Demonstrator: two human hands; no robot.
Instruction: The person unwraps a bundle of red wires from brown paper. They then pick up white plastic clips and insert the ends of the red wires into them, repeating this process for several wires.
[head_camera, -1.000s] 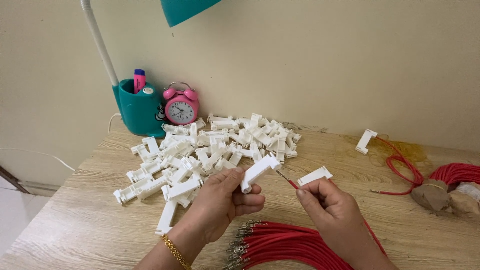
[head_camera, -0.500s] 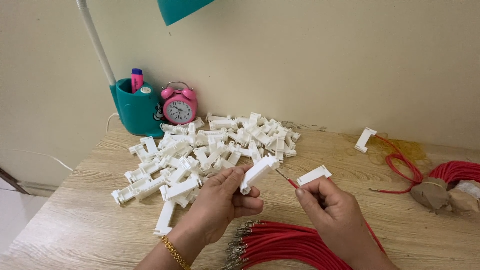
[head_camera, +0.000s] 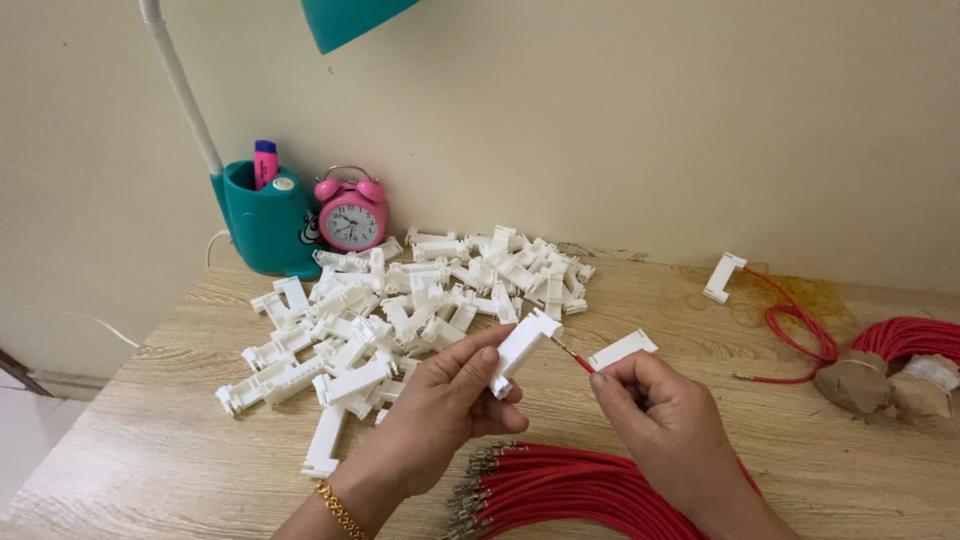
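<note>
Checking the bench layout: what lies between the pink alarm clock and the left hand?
In the head view, a pile of white plastic clips fills the table between the alarm clock and the left hand.

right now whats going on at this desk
A person sits at a wooden desk. The left hand holds a white plastic clip up. The right hand pinches a red wire with its metal tip at the clip's end, and also holds a second white clip. A pile of white clips lies behind the hands, a bundle of red wires in front. One clip with a wire attached lies to the right, near the wall.
</note>
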